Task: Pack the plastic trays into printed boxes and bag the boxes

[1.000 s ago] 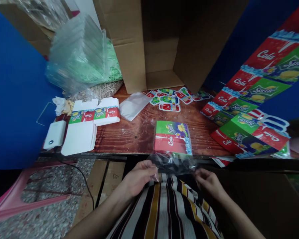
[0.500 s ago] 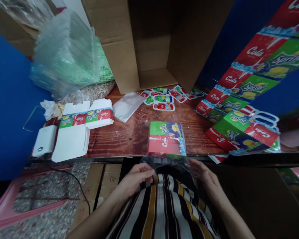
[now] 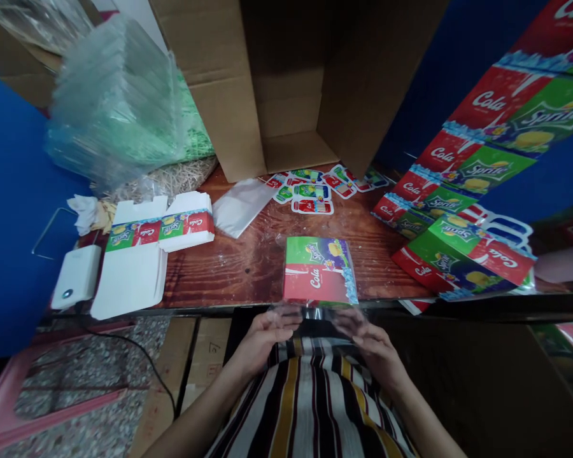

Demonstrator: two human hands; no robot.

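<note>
Clear plastic bag (image 3: 312,313), around a Cola-and-Sprite printed carton (image 3: 318,270) flat at the near edge of a red-brown wooden table (image 3: 233,273). Left hand (image 3: 266,337) and right hand (image 3: 376,350), bare, at either side of the bag's loose near end, fingers bent against the film; whether either pinches it cannot be told. Beyond the carton: printed bottle-shaped cut-outs (image 3: 312,191), lying before an open cardboard box (image 3: 219,108).
</note>
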